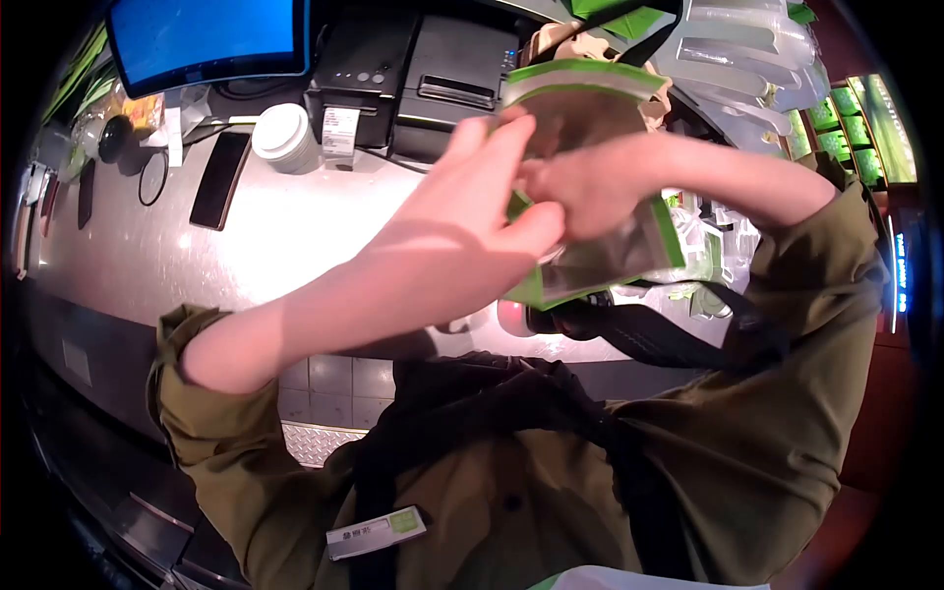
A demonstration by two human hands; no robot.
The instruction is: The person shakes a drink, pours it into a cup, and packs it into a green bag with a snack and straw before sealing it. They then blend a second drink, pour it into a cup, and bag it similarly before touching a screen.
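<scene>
An open bag (629, 231) with bright green edges and a brownish see-through or shiny face stands on the counter in front of me, with dark straps at its top and near its lower side. My left hand (477, 192) is at the bag's left edge, fingers and thumb closed about it. Across the bag's face reaches my right hand (595, 192), slightly blurred, its fingers curled and meeting my left fingers. Whatever lies between the right fingertips is hidden.
On the metal counter (246, 236) are a lidded white cup (286, 138), a dark phone (220, 180) and a black printer (447, 84) beside a printed slip (340, 132). A blue-lit screen (208, 39) stands behind. Stacked clear plastic cups or lids (737, 44) fill the back right.
</scene>
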